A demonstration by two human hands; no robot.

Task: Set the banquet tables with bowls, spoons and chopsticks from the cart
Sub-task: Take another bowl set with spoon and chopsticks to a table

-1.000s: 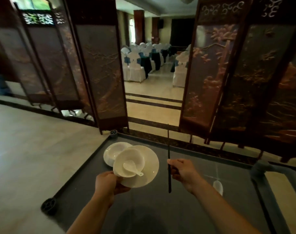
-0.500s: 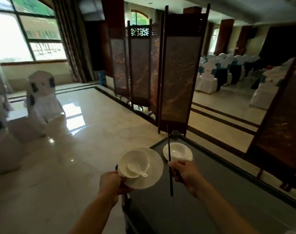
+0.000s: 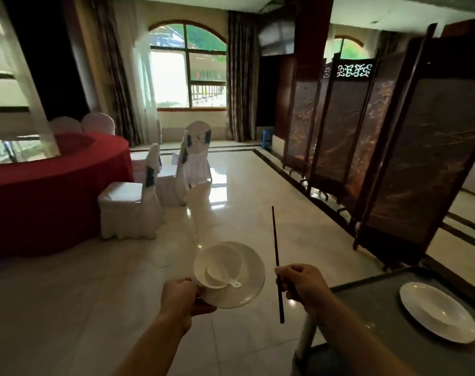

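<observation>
My left hand [image 3: 183, 295] grips the near edge of a white plate [image 3: 243, 287] that carries a small white bowl [image 3: 217, 263] with a white spoon [image 3: 221, 276] lying in it. My right hand [image 3: 302, 283] pinches dark chopsticks [image 3: 275, 245], held nearly upright. The grey cart [image 3: 380, 308] is at the lower right, with one more white plate [image 3: 437, 312] lying on it. A round banquet table with a red cloth [image 3: 54, 180] stands at the left.
White-covered chairs [image 3: 133, 202] stand by the red table, more further back. A dark folding screen [image 3: 393, 147] runs along the right. Glossy tiled floor [image 3: 231, 185] stretches between them toward an arched window.
The view has swung left, away from the cart and the screen opening, and the red table has come into sight. Both hands keep the same hold on plate and chopsticks.
</observation>
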